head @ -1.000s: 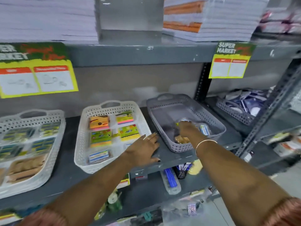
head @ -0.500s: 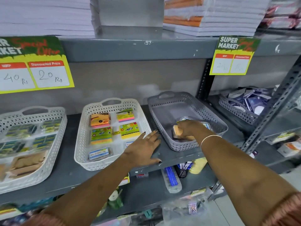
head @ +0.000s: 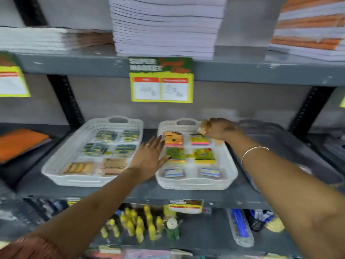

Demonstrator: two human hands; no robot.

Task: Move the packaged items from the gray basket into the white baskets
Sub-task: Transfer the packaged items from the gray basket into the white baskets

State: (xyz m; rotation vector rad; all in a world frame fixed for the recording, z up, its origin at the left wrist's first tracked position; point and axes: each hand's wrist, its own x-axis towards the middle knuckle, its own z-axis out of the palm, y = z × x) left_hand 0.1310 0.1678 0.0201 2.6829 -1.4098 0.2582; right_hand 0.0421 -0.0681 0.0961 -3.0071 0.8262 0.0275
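Observation:
My right hand holds a tan packaged item over the far right corner of the right white basket. That basket holds colourful sticky-note packs and small blue-and-white packs. My left hand lies flat with spread fingers on the shelf between the right basket and the left white basket, touching the right basket's left rim. The left basket holds dark green packs at the back and tan packs at the front. The gray basket stands blurred at the right, mostly behind my right forearm.
A price sign hangs from the shelf above, which carries stacks of paper. An orange folder lies at the left. The lower shelf holds yellow glue bottles and a clear case with blue pens.
My right hand lifted the tan pack out of the gray basket and carried it left over the right white basket. The view swung left. My left hand shifted to the right basket's left side.

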